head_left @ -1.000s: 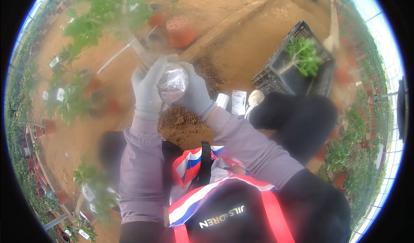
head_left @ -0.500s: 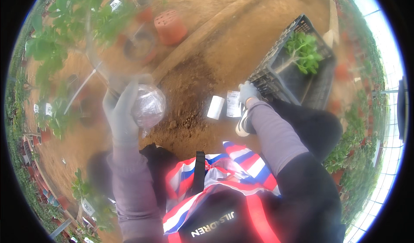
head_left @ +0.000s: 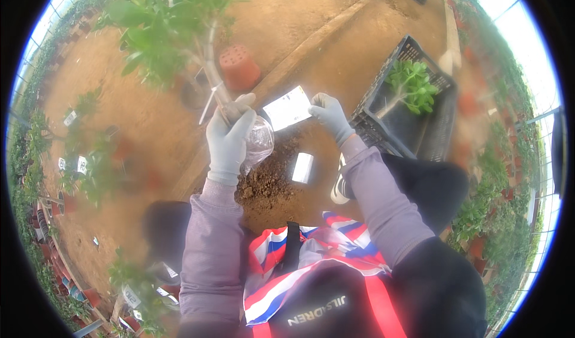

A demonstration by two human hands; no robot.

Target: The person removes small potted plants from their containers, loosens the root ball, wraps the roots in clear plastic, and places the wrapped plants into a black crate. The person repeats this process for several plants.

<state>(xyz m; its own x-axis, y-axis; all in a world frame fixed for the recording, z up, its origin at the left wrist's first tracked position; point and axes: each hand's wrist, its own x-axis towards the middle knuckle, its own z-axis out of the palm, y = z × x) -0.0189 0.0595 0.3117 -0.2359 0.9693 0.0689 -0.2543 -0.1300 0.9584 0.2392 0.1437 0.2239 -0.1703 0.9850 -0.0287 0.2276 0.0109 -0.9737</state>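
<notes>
My left hand [head_left: 229, 140], in a grey glove, is closed round the lower stem of a leafy plant [head_left: 212, 68]. Clear plastic wrap [head_left: 260, 141] covers the plant's root end, just beside my fingers. A white cable tie [head_left: 208, 105] hangs from the stem. In my gloved right hand [head_left: 331, 115], a white printed label sheet [head_left: 287, 108] is pinched at its right edge. The sheet is held up close to the wrapped root end, its left edge near the wrap. Below it, a white roll [head_left: 302, 168] lies on the ground.
A black plastic crate [head_left: 434, 128] at the right holds another leafy plant [head_left: 412, 86]. An upturned terracotta-coloured pot [head_left: 239, 68] stands behind the held plant. Loose dark soil [head_left: 266, 191] lies in front of me. Tagged potted plants line the left side.
My right hand has lifted the label sheet off the ground and brought it left and up. My left hand has moved right with the plant, toward the sheet.
</notes>
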